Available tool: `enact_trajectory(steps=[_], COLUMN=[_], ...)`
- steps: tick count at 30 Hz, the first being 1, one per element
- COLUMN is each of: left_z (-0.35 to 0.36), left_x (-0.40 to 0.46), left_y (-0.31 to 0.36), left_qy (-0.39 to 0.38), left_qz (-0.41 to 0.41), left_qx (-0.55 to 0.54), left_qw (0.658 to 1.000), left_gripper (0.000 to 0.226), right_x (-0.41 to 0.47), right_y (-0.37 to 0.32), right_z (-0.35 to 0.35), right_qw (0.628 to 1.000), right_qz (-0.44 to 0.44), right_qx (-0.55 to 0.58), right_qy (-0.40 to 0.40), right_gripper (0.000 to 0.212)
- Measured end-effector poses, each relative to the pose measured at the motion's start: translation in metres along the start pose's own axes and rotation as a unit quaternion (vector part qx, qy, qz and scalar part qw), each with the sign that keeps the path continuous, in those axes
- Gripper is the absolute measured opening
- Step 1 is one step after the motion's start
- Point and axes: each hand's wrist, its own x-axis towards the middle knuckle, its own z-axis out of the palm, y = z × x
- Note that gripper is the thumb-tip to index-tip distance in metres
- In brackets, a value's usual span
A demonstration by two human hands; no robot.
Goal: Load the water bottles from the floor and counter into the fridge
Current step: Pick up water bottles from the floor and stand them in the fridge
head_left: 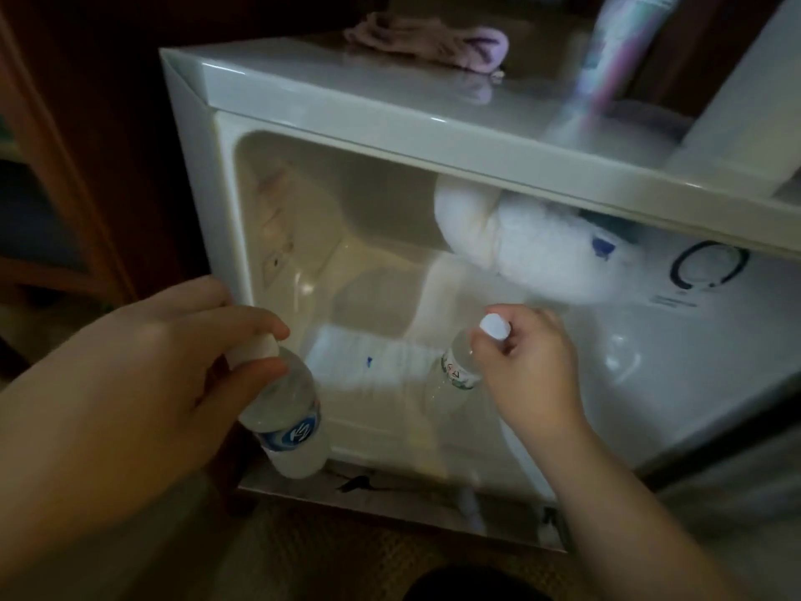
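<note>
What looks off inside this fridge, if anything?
The ice lump at the top of the fridge compartment: a heavy white frost build-up bulges down beside the thermostat dial and eats into loading space. Nothing looks spilled. Both bottles are upright, the left hand and right hand each with a grip at the cap.

Open fridge (303,136) ahead of you, a bottle in each of your hands.

Left bottle (288,409) hangs at 7 o'clock before the fridge's front edge; right bottle (459,370) sits inside, at centre. A cloth (429,41) lies on top at 12 o'clock.
</note>
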Motion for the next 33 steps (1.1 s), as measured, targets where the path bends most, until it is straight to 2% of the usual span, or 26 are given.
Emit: enact_trajectory(steps=[2,6,8,14,19,22,28,33], left_z=[0.003,0.024,0.038,0.082,0.113,0.130,0.166,0.200], left_x=[0.021,0.053,0.064,0.092,0.118,0.131,0.155,0.177], left_y=[0.010,0.024,0.026,0.037,0.050,0.056,0.063,0.074], left_qy=[-0.004,0.010,0.020,0.060,0.068,0.067,0.099,0.113], left_qz=[-0.036,-0.009,0.006,-0.023,-0.017,-0.022,-0.033,0.005], left_qx=[-0.003,0.006,0.003,-0.020,-0.053,-0.066,-0.127,-0.140], left_qw=[0.999,1.000,1.000,0.998,0.996,0.995,0.986,0.984], left_gripper=[0.032,0.045,0.040,0.032,0.035,0.038,0.038,0.016], right_x=[0.012,0.034,0.043,0.063,0.080,0.084,0.062,0.025], right_y=[0.015,0.047,0.060,0.077,0.090,0.096,0.072,0.066], right_z=[0.002,0.008,0.011,0.015,0.026,0.026,0.018,0.015], right_qw=[0.999,0.988,0.981,0.943,0.926,0.926,0.939,0.954], right_qz=[0.035,0.091,0.114,0.147,0.135,0.127,0.167,0.164], right_qx=[-0.016,-0.015,-0.013,0.006,0.010,0.000,0.014,0.023], right_qy=[0.039,0.124,0.155,0.298,0.353,0.355,0.299,0.249], right_gripper=[0.015,0.027,0.028,0.029,0.023,0.028,0.036,0.060])
